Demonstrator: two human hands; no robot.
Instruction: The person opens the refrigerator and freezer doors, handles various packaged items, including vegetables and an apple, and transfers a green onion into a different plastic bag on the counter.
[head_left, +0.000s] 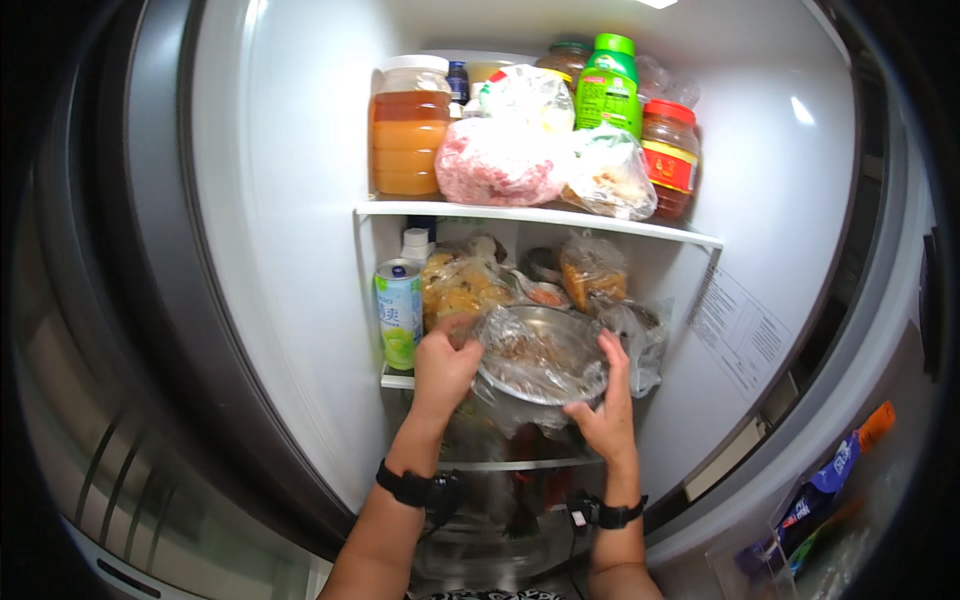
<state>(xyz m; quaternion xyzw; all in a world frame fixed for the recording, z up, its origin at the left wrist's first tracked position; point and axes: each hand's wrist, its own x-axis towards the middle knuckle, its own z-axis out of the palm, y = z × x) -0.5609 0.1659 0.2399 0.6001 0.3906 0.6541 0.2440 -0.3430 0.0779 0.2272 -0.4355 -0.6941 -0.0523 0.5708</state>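
Observation:
A round stainless-steel bowl, partly covered by clear plastic film, is at the front of the middle refrigerator shelf. Some brown food shows through the film. At the bowl's left edge, my left hand is closed with film bunched at its fingers; whether it also grips the rim is hidden. My right hand holds the bowl's right side, thumb at the front and fingers reaching along the rim. Just behind the bowl lie a bag of yellowish-brown baked food and a white spoon.
A drink can stands close to my left hand. Right of the bowl are a crumpled plastic bag and a bag of orange-brown food. The upper shelf edge runs above, carrying a honey-coloured jar, bagged pink meat and a red-lidded jar.

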